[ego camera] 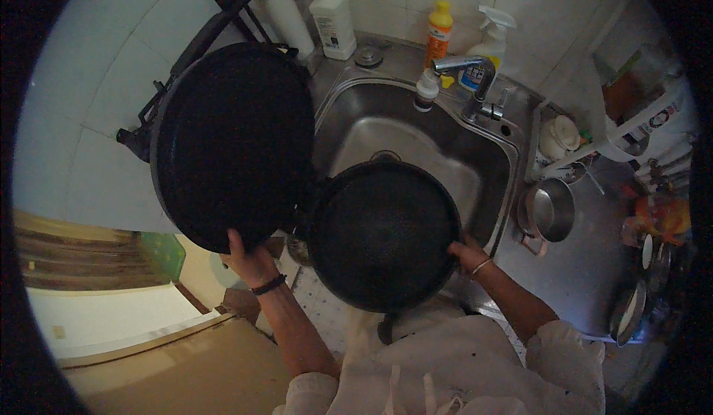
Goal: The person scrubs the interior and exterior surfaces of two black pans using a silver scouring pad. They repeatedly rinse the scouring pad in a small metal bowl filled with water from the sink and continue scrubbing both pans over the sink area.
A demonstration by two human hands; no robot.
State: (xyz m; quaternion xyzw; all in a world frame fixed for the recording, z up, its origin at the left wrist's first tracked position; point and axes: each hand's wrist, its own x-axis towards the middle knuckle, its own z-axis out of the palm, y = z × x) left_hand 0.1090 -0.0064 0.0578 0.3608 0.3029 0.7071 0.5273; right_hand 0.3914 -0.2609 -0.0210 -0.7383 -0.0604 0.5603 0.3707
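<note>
Two round black pans, joined or touching at their rims, are held up in front of me. My left hand, with a dark band on its wrist, grips the lower edge of the larger pan. At the right rim of the smaller pan is my right hand, its fingers closed on the edge. Whether a hinge links the two pans, I cannot tell. The smaller pan hangs over the near part of a stainless steel sink and hides part of it.
Behind the sink stand a chrome faucet, a white pump bottle, an orange bottle and a spray bottle. A metal pot sits on the right counter, beside a white rack. Dishes lie farther right.
</note>
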